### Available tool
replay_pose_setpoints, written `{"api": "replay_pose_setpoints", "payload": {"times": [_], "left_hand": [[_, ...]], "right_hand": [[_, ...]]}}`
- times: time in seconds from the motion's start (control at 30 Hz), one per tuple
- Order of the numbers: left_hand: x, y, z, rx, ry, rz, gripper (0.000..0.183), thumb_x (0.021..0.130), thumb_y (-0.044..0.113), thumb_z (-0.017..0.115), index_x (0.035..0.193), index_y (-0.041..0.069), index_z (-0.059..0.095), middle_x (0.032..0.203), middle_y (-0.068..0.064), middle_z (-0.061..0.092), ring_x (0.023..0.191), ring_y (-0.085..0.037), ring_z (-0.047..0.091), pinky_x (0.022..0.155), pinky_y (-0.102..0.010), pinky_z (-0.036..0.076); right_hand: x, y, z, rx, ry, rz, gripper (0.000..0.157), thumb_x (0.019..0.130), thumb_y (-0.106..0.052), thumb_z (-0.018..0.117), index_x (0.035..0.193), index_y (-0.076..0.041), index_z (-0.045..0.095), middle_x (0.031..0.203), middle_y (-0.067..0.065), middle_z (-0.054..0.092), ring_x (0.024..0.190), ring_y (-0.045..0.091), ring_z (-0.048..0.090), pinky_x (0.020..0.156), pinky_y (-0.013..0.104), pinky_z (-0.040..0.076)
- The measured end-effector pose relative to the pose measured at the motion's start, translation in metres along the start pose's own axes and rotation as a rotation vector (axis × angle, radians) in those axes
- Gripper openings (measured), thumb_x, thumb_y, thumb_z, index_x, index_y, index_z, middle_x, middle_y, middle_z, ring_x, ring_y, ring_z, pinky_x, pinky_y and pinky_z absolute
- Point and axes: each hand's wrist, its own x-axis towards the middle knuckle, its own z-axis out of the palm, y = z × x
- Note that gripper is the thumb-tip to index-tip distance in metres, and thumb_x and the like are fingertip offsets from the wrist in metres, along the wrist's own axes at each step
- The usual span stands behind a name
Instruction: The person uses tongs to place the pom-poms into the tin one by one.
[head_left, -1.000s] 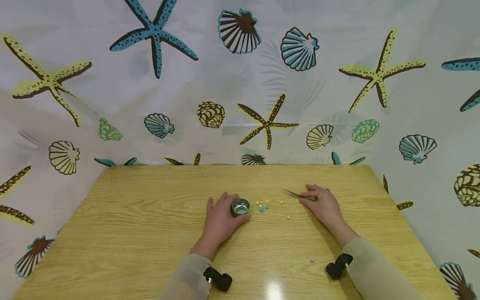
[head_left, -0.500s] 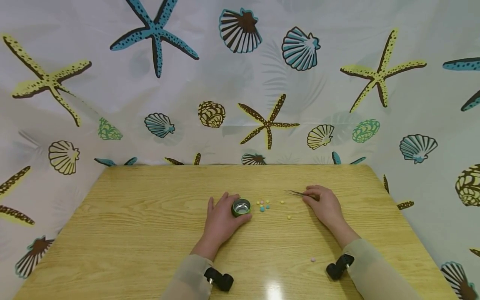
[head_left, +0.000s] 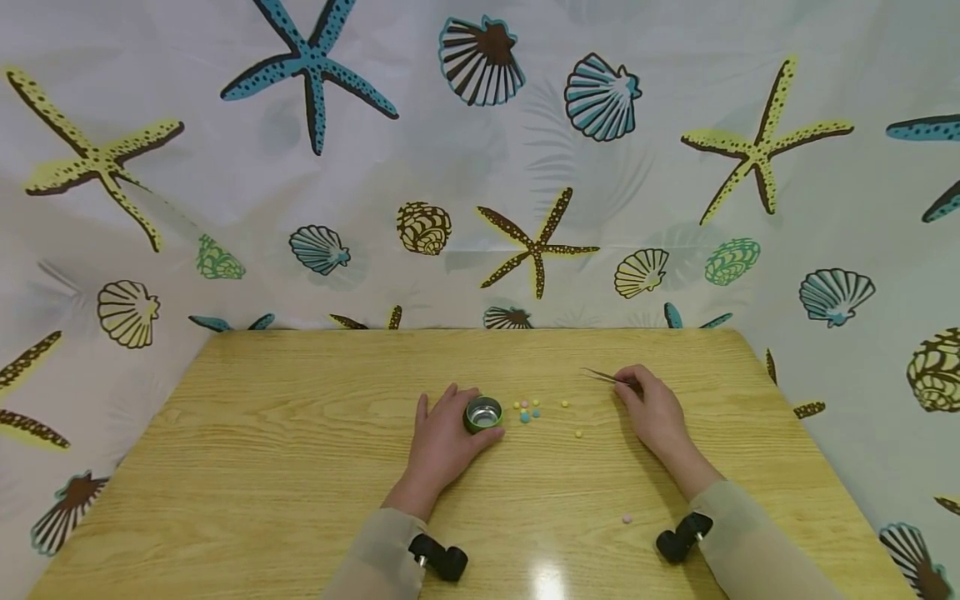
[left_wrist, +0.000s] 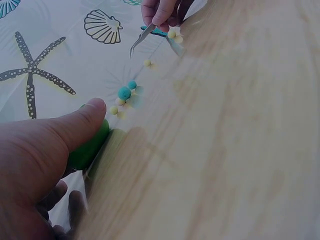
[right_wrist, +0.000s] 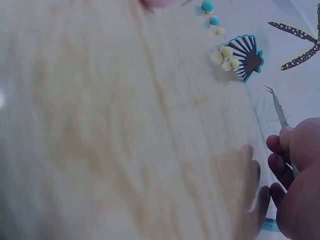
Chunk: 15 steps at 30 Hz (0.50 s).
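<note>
Cloth point(head_left: 667, 50) in white, printed with blue, yellow, brown and green starfish and shells, rises behind and along both sides of one yellow-brown wood-grain table point(head_left: 300, 417). Two pale beige sleeves point(head_left: 757, 542) reach in from the near edge, each with one small black wrist camera point(head_left: 682, 537). Left of centre, the left hand point(head_left: 442, 437) grips one round green tin point(head_left: 483, 412) with a silvery metal inside, fingers curled about its far-left side, thumb along the near side. To the right, the right hand point(head_left: 654, 410) pinches one pair of slim bent-tip metal tweezers point(right_wrist: 280, 111), tips pointing left. Small round beads point(head_left: 579, 434) lie between the hands: two blue, two pink and seemingly five yellow, though the crowding blurs that count. Six cluster just right of the tin; two yellow sit farther right; one pink lies well apart, near right.
</note>
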Motion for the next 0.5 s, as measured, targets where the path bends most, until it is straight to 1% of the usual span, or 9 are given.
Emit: {"api": "replay_pose_setpoints", "payload": {"times": [0.17,0.23,0.33,0.5], "left_hand": [[0.0003,-0.0001,0.0001,0.005,0.000,0.004,0.071,0.093,0.043,0.092,0.148,0.006,0.067,0.153,-0.017,0.064,0.157,-0.040,0.043,0.133,-0.068,0.007],[0.0004,0.0000,0.0002,0.007,0.001,0.006,0.070,0.093,0.043,0.092,0.148,0.006,0.067,0.153,-0.017,0.064,0.157,-0.040,0.043,0.133,-0.068,0.008],[0.0005,0.0002,0.0003,0.005,0.001,0.006,0.071,0.093,0.043,0.092,0.148,0.006,0.067,0.153,-0.018,0.064,0.157,-0.040,0.043,0.133,-0.068,0.008],[0.0008,0.0003,0.0006,0.005,0.000,0.002,0.071,0.094,0.043,0.091,0.148,0.006,0.066,0.154,-0.018,0.064,0.157,-0.040,0.043,0.133,-0.068,0.008]], "right_hand": [[-0.0029,0.0013,-0.0028,0.026,-0.014,-0.010,0.031,0.118,-0.013,0.056,0.144,-0.004,0.069,0.143,0.022,0.067,0.138,0.043,0.060,0.116,0.060,0.048],[-0.0043,0.0015,-0.0041,0.040,-0.016,-0.010,0.032,0.118,-0.012,0.056,0.146,-0.003,0.069,0.145,0.022,0.066,0.139,0.043,0.059,0.117,0.060,0.048],[-0.0059,0.0013,-0.0056,0.060,-0.008,-0.002,0.031,0.117,-0.013,0.057,0.144,-0.003,0.070,0.142,0.022,0.067,0.137,0.042,0.061,0.115,0.059,0.049],[-0.0078,0.0012,-0.0073,0.096,0.009,0.022,0.029,0.116,-0.017,0.063,0.139,-0.003,0.073,0.135,0.020,0.070,0.126,0.039,0.065,0.107,0.055,0.054]]}}
